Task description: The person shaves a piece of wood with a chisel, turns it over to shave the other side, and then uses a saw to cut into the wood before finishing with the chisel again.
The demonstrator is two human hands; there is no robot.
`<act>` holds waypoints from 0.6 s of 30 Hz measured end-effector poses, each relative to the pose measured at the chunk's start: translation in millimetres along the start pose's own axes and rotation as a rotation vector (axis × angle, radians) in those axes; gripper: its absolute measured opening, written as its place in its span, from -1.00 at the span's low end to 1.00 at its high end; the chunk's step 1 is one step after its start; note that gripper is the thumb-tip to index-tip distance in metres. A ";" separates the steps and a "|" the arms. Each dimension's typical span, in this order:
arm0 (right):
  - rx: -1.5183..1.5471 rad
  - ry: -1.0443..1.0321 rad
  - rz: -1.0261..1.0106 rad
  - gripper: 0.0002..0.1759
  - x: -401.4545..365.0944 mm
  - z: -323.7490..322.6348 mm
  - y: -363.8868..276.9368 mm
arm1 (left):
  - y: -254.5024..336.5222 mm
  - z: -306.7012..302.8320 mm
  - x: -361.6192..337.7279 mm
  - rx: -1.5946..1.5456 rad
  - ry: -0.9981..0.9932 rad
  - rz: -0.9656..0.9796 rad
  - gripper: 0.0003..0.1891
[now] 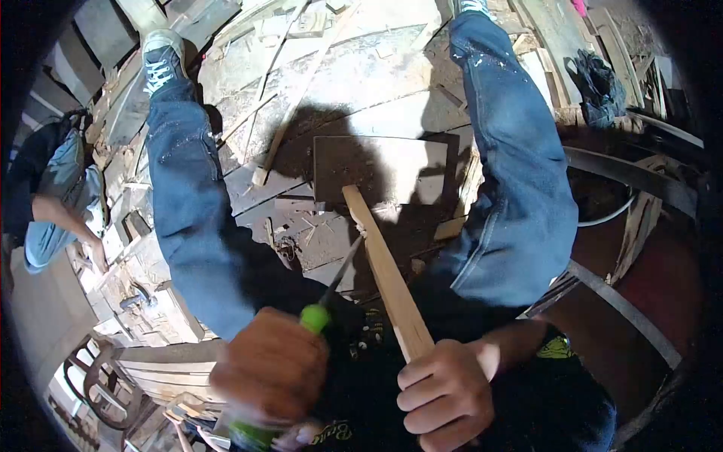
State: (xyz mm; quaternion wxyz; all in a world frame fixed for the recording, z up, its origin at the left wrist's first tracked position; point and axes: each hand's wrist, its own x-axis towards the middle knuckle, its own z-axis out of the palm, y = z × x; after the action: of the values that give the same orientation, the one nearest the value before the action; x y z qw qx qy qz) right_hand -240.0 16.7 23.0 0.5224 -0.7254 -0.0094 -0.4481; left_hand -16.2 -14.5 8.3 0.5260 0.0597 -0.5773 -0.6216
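Left hand (271,369) grip clamped on green-handled tool (315,318), right hand (446,395) grip clamped low on wooden strip (384,271), judged light, stiff, splintery; hold below the blade

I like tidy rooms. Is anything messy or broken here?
Yes. Wood scraps lie scattered over the floor. The stick in the right hand looks chipped where the tool in the left hand meets it.
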 end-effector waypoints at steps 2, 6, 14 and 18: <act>-0.038 0.142 -0.008 -0.56 -6.3 16.0 -2.2 | 12.4 -7.8 9.7 -0.086 -0.296 0.249 -0.77; 0.013 -0.018 0.046 -0.70 -17.3 22.4 -5.8 | -31.1 21.7 -1.7 0.149 -0.190 -0.075 -0.78; 0.002 0.063 0.019 -0.58 -6.8 10.2 -3.9 | 4.8 7.2 -22.1 -0.043 0.034 -0.078 -0.80; 0.024 -0.007 0.040 -0.71 -13.2 19.9 -4.0 | -29.2 17.5 -1.0 0.051 -0.064 0.004 -0.75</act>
State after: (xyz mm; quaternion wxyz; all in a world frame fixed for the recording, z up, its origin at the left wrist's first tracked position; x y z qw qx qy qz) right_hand -237.1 39.7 16.3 0.5399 -0.7207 -0.0019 -0.4349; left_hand -44.8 -8.7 -9.3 0.5068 0.0518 -0.6098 -0.6071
